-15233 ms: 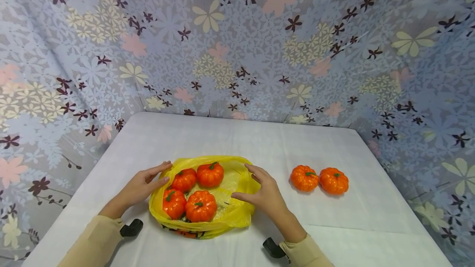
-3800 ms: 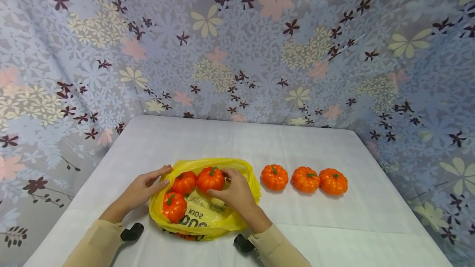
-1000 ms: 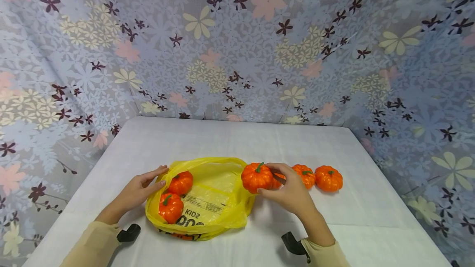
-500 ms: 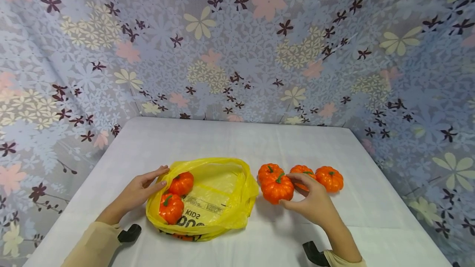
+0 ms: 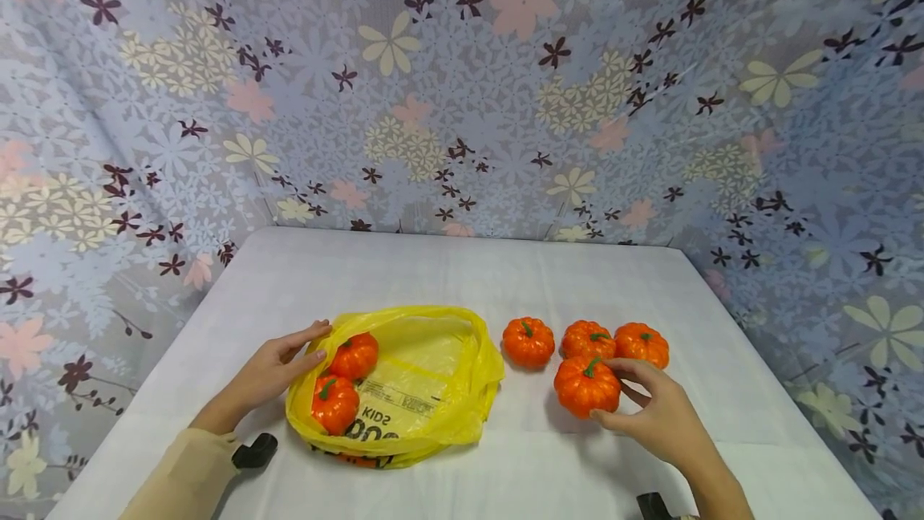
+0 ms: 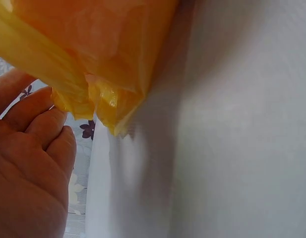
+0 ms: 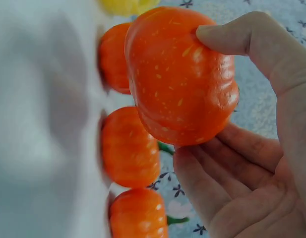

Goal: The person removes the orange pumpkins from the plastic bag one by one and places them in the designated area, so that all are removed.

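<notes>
My right hand (image 5: 653,416) grips a small orange toy pumpkin (image 5: 587,386) with a green stem, thumb on one side and fingers on the other. This pumpkin is held above the table, in front of a row of three similar pumpkins (image 5: 528,343). In the right wrist view the gripped pumpkin (image 7: 180,79) shows its smooth, speckled underside. My left hand (image 5: 267,375) rests against the left rim of a yellow plastic bag (image 5: 462,424), its fingers extended and parted from the thumb. Inside the bag's left side lie two pumpkins (image 5: 335,405). The left wrist view shows loose fingers (image 6: 36,111) beside the bag's plastic.
A white cloth covers the table (image 5: 433,263). Behind it and at the sides hangs a floral curtain (image 5: 462,103). Black wrist-camera parts (image 5: 255,451) jut out near both sleeves.
Two pumpkins have left the bag; one joined the row on the right. Over the last second my right hand carried the other rightward from the bag's edge. My left hand stayed at the rim.
</notes>
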### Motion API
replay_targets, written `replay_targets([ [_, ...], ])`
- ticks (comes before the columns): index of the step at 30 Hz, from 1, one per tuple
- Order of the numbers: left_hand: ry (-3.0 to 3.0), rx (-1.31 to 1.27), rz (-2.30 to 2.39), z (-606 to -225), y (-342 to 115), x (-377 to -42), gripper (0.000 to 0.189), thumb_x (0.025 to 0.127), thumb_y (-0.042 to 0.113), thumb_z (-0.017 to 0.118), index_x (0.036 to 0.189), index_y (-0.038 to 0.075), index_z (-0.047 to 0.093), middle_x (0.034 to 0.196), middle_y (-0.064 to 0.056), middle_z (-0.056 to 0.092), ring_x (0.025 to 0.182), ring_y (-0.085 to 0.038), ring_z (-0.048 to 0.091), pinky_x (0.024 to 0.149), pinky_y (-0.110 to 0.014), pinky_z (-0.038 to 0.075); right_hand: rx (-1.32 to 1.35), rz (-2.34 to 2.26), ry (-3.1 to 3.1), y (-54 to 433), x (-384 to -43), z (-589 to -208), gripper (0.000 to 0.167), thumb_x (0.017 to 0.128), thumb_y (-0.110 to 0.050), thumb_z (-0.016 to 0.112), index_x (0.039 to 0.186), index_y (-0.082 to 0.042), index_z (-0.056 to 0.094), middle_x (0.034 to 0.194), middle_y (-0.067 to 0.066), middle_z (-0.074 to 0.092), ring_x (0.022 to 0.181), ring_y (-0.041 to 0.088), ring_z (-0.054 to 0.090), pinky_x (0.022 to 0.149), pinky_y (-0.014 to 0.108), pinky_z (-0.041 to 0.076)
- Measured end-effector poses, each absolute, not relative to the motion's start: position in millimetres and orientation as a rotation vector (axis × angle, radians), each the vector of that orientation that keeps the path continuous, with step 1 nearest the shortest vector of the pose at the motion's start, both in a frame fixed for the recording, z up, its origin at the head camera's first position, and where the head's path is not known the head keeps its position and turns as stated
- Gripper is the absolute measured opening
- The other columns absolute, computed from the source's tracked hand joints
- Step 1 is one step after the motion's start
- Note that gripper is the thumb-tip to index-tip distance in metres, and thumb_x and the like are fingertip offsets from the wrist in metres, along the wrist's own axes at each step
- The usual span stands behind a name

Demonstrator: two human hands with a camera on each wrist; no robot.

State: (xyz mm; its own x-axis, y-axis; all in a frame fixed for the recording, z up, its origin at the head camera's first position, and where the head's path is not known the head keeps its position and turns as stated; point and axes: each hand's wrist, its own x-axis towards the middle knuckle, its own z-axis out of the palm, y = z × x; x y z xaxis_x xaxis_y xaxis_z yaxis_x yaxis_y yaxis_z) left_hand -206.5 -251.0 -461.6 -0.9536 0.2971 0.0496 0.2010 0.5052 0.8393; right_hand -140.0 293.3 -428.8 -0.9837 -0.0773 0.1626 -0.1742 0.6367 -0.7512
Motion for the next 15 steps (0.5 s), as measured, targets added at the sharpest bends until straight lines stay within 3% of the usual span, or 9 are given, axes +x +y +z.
replay_targets([
  [15,2.644,0.437,1.433,-463,-250,-208,0.055,0.102,0.034,0.061,0.147,0.003,0.052,0.155,-0.018,0.040,0.147,-0.039,0.029,0.115,-0.055,0.023,0.068,1.167,-2.830,340,-118,-435,0.076,0.071,-0.025,0.094,0.131,0.006,0.058,0.129,0.023,0.060,0.119,0.042,0.057,0.089,0.042,0.055],
])
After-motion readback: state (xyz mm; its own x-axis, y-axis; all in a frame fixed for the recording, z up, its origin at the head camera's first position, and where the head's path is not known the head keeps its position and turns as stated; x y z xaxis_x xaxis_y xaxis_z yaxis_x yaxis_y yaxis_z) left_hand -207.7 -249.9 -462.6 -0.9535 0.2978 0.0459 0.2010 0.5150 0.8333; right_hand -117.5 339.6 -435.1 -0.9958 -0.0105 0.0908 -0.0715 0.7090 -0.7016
